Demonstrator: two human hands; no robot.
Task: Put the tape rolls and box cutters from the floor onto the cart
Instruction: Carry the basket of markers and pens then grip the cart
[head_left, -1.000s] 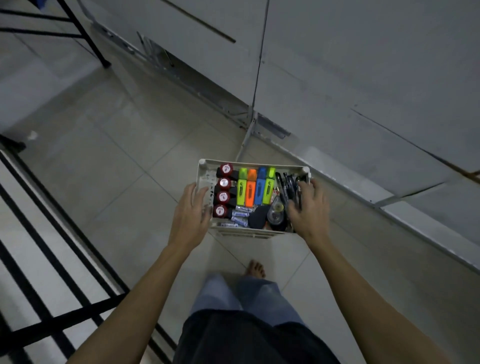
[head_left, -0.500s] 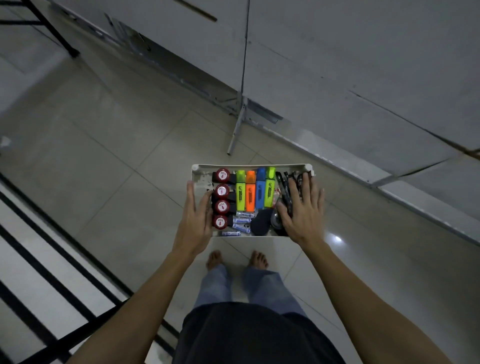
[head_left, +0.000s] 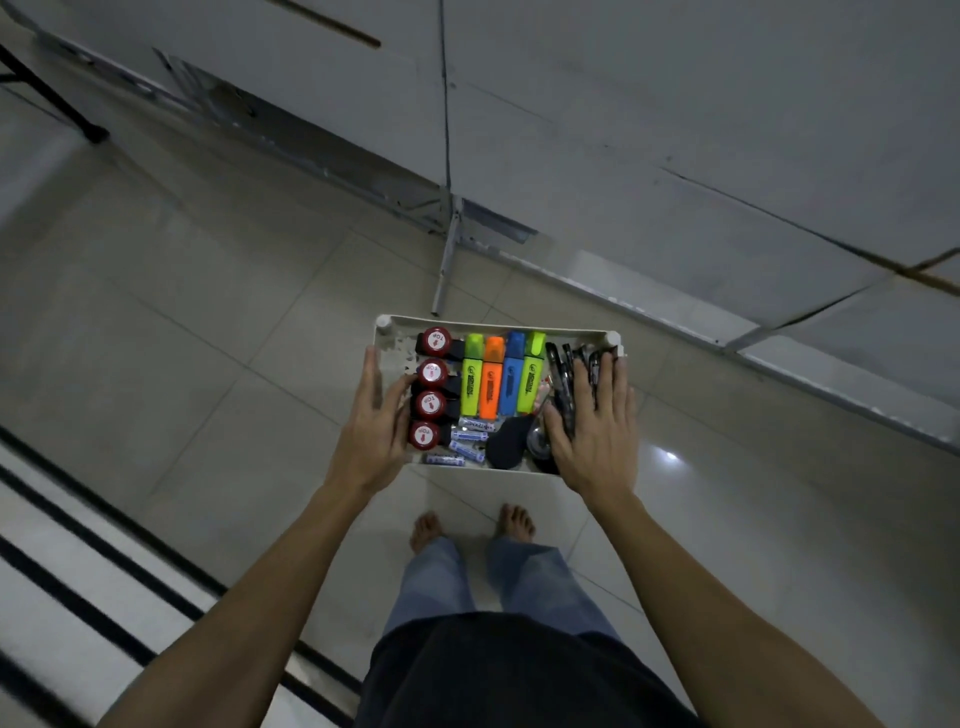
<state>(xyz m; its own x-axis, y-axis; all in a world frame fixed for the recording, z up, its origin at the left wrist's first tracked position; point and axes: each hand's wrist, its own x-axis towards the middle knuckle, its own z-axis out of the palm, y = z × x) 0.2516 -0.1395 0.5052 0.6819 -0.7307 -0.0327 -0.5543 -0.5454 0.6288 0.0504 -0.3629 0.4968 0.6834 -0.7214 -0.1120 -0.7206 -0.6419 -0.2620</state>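
I hold a white tray (head_left: 387, 338) in the air above the tiled floor. My left hand (head_left: 371, 423) grips its left side and my right hand (head_left: 595, 426) grips its right side, with the fingers lying over black pens (head_left: 566, 374). Inside lie several red-capped stamps (head_left: 432, 371), several highlighters (head_left: 501, 382), small batteries (head_left: 467, 439), a black object (head_left: 506, 447) and a clear tape roll (head_left: 537, 441), partly hidden by my right thumb. I cannot pick out any box cutter.
My bare feet (head_left: 470, 525) stand on the tiles under the tray. A metal leg (head_left: 445, 260) and grey-white panels (head_left: 675, 104) lie ahead. A black stand leg (head_left: 52, 101) is at the far left, and a black-striped white surface (head_left: 78, 597) runs along the lower left.
The view has tilted down and my feet have come together under the tray. My fingers have stretched out flatter along the tray's sides. The tray stays between both hands.
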